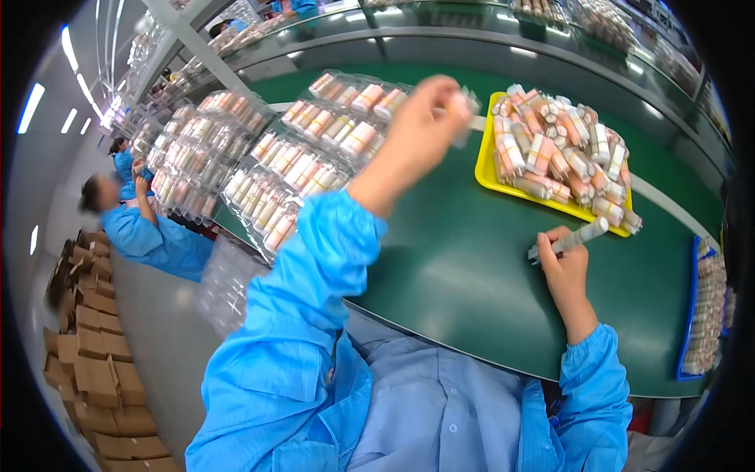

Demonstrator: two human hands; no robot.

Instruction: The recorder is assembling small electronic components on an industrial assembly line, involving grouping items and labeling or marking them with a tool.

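My left hand (417, 130) is raised over the middle of the green table, its fingers closed round a short clear-wrapped roll (464, 106), pink and white and smeared by motion. Lower on the right, my right hand (565, 271) grips a slim pale grey wrapped roll (586, 234), held slanting just above the table. Beyond it, a yellow tray (489, 177) is heaped with pink, white and beige wrapped rolls (558, 149). To the left of my left hand lie clear plastic trays (346, 130) with rows of similar rolls in their slots.
Stacked filled trays (208, 149) stand along the table's left side, near a person in blue (153, 236). Empty clear trays (228, 287) sit at the near left edge. A blue tray of rolls (688, 315) is at far right. Cardboard boxes (98, 338) line the floor at left.
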